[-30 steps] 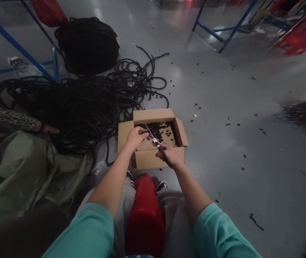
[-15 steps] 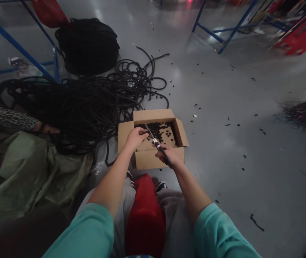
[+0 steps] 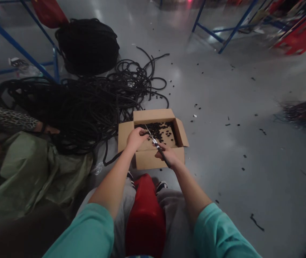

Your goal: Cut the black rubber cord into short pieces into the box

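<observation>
My left hand (image 3: 136,139) is closed over the cardboard box (image 3: 153,115), pinching a black cord (image 3: 111,161). The cord comes from the left, passes behind my left forearm and ends near my fingertips. In my right hand (image 3: 168,155) is a pair of scissors (image 3: 156,144) with dark handles. Its thin blades point up and to the left, close beside the fingers of my left hand. Below both hands, many small black cut pieces (image 3: 156,129) lie on the floor of the box, whose flaps are folded outward.
A tangle of black cord (image 3: 88,104) lies to the left, with a large coil (image 3: 88,46) behind it. At the left, a co-worker's patterned sleeve (image 3: 10,116) reaches into the tangle. A red seat (image 3: 146,215) shows between my legs. Black scraps dot the grey floor (image 3: 222,150).
The cord left of the box has shifted and now bends toward my left forearm. The scissors have turned slightly in my right hand. My left hand has barely moved.
</observation>
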Tool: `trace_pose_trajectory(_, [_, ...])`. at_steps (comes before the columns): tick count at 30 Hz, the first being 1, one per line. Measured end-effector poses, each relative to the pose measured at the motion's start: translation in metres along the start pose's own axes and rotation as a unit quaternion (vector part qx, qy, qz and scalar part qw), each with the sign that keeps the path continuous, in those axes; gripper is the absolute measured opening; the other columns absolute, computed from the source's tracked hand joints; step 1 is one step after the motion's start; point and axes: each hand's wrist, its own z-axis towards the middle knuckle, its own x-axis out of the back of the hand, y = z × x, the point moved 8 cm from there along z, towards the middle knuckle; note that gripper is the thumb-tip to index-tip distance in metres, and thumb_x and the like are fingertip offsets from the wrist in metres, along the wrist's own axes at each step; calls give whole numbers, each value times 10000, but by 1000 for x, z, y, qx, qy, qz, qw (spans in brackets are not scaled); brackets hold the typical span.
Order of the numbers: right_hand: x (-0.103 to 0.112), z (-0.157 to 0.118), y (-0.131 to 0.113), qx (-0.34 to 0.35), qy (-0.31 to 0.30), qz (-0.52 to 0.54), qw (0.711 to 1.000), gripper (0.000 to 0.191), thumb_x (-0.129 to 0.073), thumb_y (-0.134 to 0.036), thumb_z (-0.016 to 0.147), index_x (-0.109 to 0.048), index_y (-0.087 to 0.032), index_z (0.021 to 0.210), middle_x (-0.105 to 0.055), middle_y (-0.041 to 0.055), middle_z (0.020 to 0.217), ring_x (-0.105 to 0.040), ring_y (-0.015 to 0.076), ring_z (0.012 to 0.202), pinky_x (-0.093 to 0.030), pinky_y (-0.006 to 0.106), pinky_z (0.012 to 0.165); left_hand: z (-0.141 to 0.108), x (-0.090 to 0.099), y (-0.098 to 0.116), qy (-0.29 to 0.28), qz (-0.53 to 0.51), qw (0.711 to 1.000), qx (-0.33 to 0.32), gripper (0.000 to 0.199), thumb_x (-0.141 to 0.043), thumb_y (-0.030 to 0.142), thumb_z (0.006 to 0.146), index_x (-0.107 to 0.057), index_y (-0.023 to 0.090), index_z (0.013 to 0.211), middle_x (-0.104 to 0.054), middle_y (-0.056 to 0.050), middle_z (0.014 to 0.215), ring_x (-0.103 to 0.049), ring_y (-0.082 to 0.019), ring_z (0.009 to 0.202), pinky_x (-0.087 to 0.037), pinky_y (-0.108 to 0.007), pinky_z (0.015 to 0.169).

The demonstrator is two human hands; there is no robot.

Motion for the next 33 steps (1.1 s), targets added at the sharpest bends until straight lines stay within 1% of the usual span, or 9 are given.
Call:
trace_pose_trajectory(4, [0, -1, -3, 8, 12, -17, 1000, 511, -529, -146, 488, -594, -173, 994, -430, -63, 545, -340, 74, 494, -278, 207, 482, -3, -3, 2, -5, -22, 1000, 16, 186, -636, 246, 583, -616, 152, 742, -652, -58, 800, -576, -154, 729, -434, -276, 688])
trace_pose_trajectory(11, [2, -3, -15, 57, 35, -52, 996, 367, -513, -123, 487, -608, -174, 838, -461, -34, 645, -401, 101, 615, -320, 210, 557, -6, -4, 5, -6, -43, 999, 24, 188, -623, 234, 599, -614, 124, 752, -657, -79, 810, -592, -164, 742, -445, -278, 677])
trace_pose_trajectory(14, [4, -4, -16, 54, 52, -75, 994, 362, -511, -125, 490, -618, -173, 832, -474, -35, 655, -411, 103, 622, -327, 211, 569, -5, -4, 3, -3, -65, 997, 33, 194, -624, 230, 598, -611, 115, 754, -656, -82, 809, -591, -158, 730, -445, -272, 670])
trace_pose_trajectory(18, [6, -3, -14, 54, 61, -87, 993, 385, -515, -144, 495, -631, -177, 862, -474, -41, 625, -400, 97, 584, -313, 206, 530, -6, -4, 2, -1, -86, 995, 48, 165, -633, 217, 598, -606, 123, 731, -658, -67, 784, -588, -147, 711, -446, -262, 662])
trace_pose_trajectory(22, [6, -1, -6, 26, 56, -75, 995, 443, -518, -155, 501, -624, -179, 931, -443, -53, 554, -373, 84, 513, -291, 202, 482, -5, -7, 0, -15, -108, 993, 55, 154, -634, 217, 605, -603, 129, 727, -655, -56, 755, -586, -141, 695, -449, -262, 658])
trace_pose_trajectory(27, [8, 0, -2, 9, 52, -39, 998, 472, -529, -168, 505, -604, -170, 971, -430, -56, 538, -352, 75, 481, -286, 206, 470, 0, -12, -6, -20, -131, 991, 37, 162, -627, 185, 596, -603, 133, 747, -642, -43, 739, -577, -133, 697, -450, -266, 675])
trace_pose_trajectory(30, [11, -1, -4, 23, 52, -17, 998, 487, -524, -166, 499, -588, -166, 982, -419, -61, 561, -351, 73, 501, -287, 208, 491, 1, -13, -9, -22, -165, 985, 44, 184, -601, 163, 610, -596, 139, 793, -628, -25, 713, -560, -112, 641, -443, -246, 624])
trace_pose_trajectory(33, [9, -1, -8, 43, 34, -2, 998, 475, -531, -158, 482, -581, -169, 954, -433, -61, 601, -382, 82, 562, -308, 210, 543, 0, -11, -12, -22, -203, 976, 75, 210, -592, 171, 623, -577, 141, 830, -591, 4, 639, -501, -81, 509, -402, -224, 521])
